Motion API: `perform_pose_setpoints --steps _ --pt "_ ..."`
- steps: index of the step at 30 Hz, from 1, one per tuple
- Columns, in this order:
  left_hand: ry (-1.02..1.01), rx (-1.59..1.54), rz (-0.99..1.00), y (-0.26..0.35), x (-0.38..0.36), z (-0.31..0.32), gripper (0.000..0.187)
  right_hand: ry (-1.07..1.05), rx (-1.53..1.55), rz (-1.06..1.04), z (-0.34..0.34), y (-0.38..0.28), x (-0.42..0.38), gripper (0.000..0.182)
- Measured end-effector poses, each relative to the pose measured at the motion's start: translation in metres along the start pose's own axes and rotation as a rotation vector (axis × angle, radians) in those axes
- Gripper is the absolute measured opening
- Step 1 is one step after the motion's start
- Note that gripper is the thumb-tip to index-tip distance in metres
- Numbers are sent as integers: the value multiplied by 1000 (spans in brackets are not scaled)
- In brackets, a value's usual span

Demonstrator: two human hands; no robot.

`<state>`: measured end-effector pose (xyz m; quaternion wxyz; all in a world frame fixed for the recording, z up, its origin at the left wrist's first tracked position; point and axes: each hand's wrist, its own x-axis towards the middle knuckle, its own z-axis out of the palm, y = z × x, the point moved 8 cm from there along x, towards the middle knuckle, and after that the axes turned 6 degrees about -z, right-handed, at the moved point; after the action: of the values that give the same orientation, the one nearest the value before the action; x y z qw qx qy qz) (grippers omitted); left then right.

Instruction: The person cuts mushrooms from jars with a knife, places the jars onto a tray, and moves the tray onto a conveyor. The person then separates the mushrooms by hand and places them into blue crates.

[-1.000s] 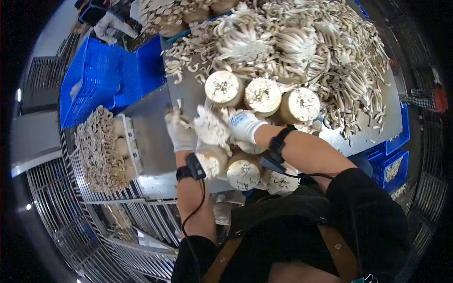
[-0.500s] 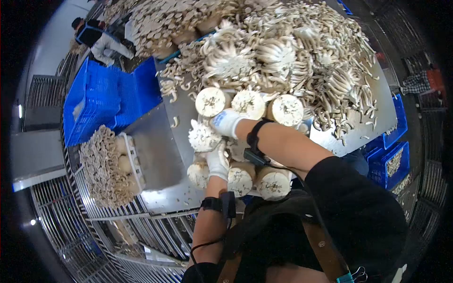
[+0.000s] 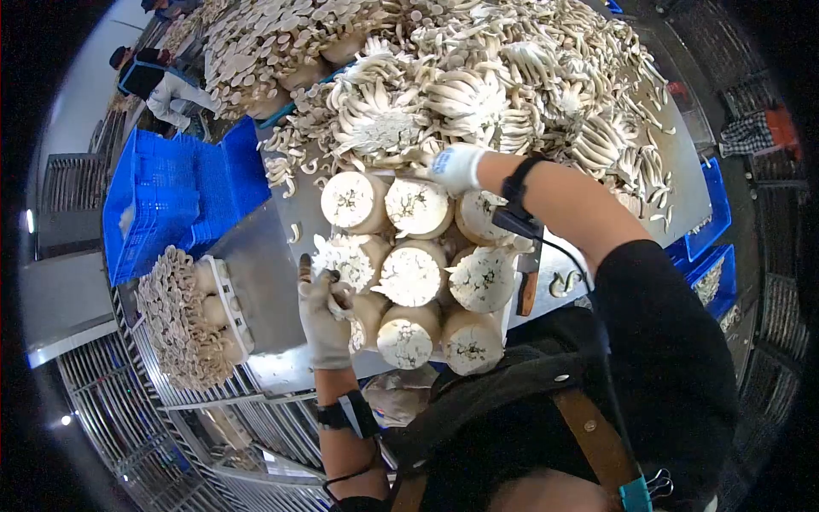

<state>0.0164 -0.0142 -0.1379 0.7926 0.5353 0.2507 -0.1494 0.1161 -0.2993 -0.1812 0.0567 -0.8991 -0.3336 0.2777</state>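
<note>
Both my hands wear white gloves. My left hand (image 3: 326, 316) is at the left side of a block of round pale mushroom stumps (image 3: 412, 273), fingers apart with darkened tips. It is beside a stump with a ragged white top (image 3: 345, 262). My right hand (image 3: 452, 166) reaches over the far row of stumps, fingers stretched left along the edge of the mushroom pile (image 3: 478, 102). Its fingertips blend with the mushrooms there. A wooden knife handle (image 3: 528, 294) shows at the right of the block.
Blue crates (image 3: 171, 188) stand at left, with more blue crates (image 3: 712, 282) at right. An uncut mushroom block (image 3: 188, 320) in a white tray (image 3: 232, 303) sits on the metal table (image 3: 277, 299). A person (image 3: 162, 90) is at the far left. Metal racks (image 3: 119, 410) line the lower left.
My hands have parted from the middle of the block, right hand to the far edge, left hand to the left side. The middle stumps and knife handle now show.
</note>
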Motion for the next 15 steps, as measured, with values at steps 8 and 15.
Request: perform_pose_setpoints --steps 8,15 --pt "-443 481 -204 -98 -30 124 62 -41 124 -67 14 27 61 38" --pt "-681 623 -508 -187 -12 181 41 597 143 -24 -5 49 -64 37"
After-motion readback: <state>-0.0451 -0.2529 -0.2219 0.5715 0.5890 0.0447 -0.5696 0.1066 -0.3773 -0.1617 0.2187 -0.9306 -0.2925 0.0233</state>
